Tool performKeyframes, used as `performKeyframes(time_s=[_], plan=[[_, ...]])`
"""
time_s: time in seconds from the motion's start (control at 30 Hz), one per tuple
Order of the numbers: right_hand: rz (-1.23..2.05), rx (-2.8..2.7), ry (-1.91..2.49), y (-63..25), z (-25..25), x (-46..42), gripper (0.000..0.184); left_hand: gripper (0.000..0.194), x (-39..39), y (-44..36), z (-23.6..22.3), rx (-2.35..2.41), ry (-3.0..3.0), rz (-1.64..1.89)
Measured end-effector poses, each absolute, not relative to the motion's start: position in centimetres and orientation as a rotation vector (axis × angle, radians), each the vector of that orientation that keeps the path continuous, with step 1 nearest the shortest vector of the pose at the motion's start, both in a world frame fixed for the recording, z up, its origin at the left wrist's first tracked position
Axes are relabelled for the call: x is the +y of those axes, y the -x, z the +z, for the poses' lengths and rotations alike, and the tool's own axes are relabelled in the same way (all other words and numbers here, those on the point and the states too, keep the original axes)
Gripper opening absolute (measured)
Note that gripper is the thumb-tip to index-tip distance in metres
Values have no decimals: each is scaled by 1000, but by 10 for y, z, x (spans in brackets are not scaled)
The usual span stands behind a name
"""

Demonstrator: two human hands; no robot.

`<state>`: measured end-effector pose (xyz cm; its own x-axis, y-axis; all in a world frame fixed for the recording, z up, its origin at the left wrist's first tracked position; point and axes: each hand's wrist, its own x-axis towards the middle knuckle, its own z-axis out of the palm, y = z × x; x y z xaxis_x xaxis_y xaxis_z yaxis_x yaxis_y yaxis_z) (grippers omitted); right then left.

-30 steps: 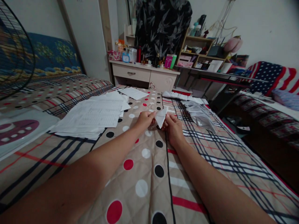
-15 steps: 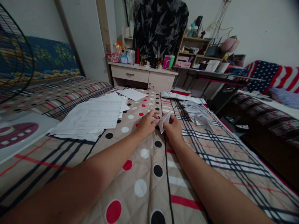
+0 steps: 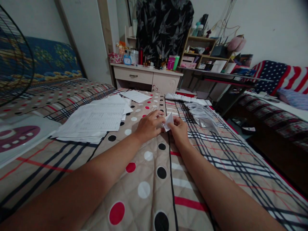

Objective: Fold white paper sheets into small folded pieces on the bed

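A small folded piece of white paper is held between both hands, just above the patterned bedspread. My left hand has its fingers closed on the paper's left side. On the right side, my right hand pinches it between thumb and fingers. The paper stands up in a pointed, triangular shape. Left of the hands lies a pile of printed sheets. To the right rests a row of folded white papers, packed closely together.
Behind the papers, another strip of folded white pieces lies across the bed. A white plastic bag sits at the left, near a fan's wire guard. A drawer cabinet stands beyond the bed's far end.
My left hand has shifted slightly right and closed further onto the paper. The folded paper has turned and spread a little between the hands.
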<state>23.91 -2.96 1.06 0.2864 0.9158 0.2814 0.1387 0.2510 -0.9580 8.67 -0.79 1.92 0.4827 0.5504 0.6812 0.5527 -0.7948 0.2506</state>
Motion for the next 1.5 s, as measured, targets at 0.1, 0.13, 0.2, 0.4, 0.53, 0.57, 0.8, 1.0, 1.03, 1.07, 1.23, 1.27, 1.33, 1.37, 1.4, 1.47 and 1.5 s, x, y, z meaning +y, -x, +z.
performKeyframes(time_s=[0.1, 0.13, 0.2, 0.4, 0.53, 0.57, 0.8, 1.0, 1.03, 1.07, 1.23, 1.27, 1.33, 1.37, 1.4, 1.47, 1.5], plan=[[818, -1246, 1172, -239, 15, -35, 12, 7, -2, -84, 17, -956, 2821, -1479], [835, -1272, 1162, -239, 16, -36, 12, 9, 0, -84, 16, -928, 2876, -1579], [857, -1298, 1149, -240, 16, -37, 22, 17, 3, -85, 15, -926, 2980, -1770], [864, -1276, 1139, -240, 15, -37, 45, 36, 5, -87, 15, -1412, 3007, -2186], [801, -1352, 1111, -238, 17, -40, 39, 36, 4, -86, 18, -1542, 2938, -2269], [807, -1359, 1100, -238, 17, -40, 38, 35, 4, -86, 18, -1552, 2934, -2287], [842, -1354, 1102, -240, 12, -38, 36, 28, 4, -90, 19, -1509, 2768, -2585], [760, -1333, 1057, -237, 13, -38, 26, 22, 4, -88, 19, -1493, 2781, -2594], [734, -1317, 1033, -237, 14, -38, 23, 21, 3, -88, 19, -1480, 2805, -2555], [708, -1305, 1014, -237, 15, -38, 21, 20, 2, -88, 19, -1466, 2835, -2507], [603, -1341, 1000, -238, 14, -37, 21, 17, -2, -91, 20, -1407, 2924, -2283], [595, -1351, 994, -238, 14, -37, 20, 17, -3, -92, 20, -1393, 2924, -2258], [591, -1359, 984, -238, 13, -37, 18, 17, -3, -92, 19, -1369, 2941, -2219], [594, -1355, 981, -238, 14, -37, 17, 17, -3, -92, 18, -1366, 2954, -2208], [598, -1350, 981, -238, 14, -38, 15, 16, -3, -92, 18, -1363, 2965, -2202], [599, -1339, 983, -238, 15, -38, 12, 15, -3, -92, 18, -1349, 2980, -2186], [597, -1330, 988, -238, 15, -38, 11, 15, -4, -92, 18, -1336, 2991, -2173]])
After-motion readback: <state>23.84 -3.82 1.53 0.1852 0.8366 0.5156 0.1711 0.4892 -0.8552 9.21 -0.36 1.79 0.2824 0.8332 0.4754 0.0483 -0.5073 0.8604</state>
